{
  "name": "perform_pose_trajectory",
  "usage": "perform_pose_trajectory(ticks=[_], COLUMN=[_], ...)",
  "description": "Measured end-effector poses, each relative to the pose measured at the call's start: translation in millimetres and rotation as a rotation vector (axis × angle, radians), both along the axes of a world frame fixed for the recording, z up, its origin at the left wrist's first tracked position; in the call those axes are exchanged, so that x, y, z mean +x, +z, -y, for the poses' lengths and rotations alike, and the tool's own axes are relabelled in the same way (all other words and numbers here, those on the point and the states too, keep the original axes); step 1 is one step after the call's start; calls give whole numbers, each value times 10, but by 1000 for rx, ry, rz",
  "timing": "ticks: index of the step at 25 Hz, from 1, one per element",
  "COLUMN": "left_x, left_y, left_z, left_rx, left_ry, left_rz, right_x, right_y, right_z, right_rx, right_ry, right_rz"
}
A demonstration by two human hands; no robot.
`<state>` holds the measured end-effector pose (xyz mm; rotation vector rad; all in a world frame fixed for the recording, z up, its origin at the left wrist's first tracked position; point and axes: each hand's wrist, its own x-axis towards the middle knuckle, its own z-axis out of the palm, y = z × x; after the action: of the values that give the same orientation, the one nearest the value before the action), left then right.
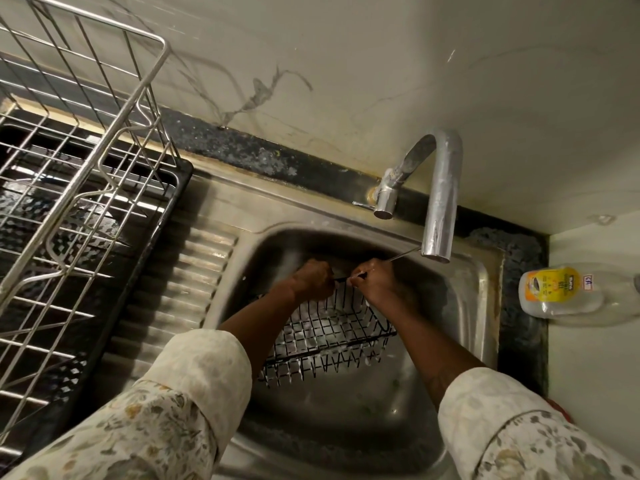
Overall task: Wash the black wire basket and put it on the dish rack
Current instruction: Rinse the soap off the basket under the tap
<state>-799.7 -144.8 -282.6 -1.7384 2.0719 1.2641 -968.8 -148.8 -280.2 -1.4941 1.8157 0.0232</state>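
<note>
Floral sleeves (194,393) up front, then the black wire basket (329,336) down in the sink (443,341). Its long axis runs roughly left-right and it's tipped so the far rim sits higher. There's open basin all round it. Both grips are clamped on that far rim wire, left hand (311,279) and right hand (379,282) close together, just below the faucet (440,202) spout. The dish rack (69,188) stands on the left.
</note>
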Motion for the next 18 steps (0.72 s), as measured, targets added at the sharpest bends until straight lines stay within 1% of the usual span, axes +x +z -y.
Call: perform_pose_trajectory(ticks=[2, 4, 6, 10, 13, 15, 18], left_x=[40, 57, 50, 9, -23, -15, 30], left_y=[-11, -8, -2, 44, 125, 121, 50], left_z=[-17, -23, -20, -23, -38, -65, -111], left_rx=[5, 55, 86, 76, 107, 132, 222], left_ry=[32, 50, 38, 24, 54, 104, 243], left_rz=[-1, -7, -4, -55, -125, -176, -254], right_x=[43, 59, 80, 137, 102, 81, 65], right_y=[9, 20, 25, 42, 74, 91, 147], right_z=[17, 34, 28, -8, -31, -38, -59], right_rx=[10, 41, 43, 13, -52, -51, 0], right_ry=[39, 92, 56, -7, -55, 15, 172], right_rz=[8, -10, 7, 125, 120, 89, -15])
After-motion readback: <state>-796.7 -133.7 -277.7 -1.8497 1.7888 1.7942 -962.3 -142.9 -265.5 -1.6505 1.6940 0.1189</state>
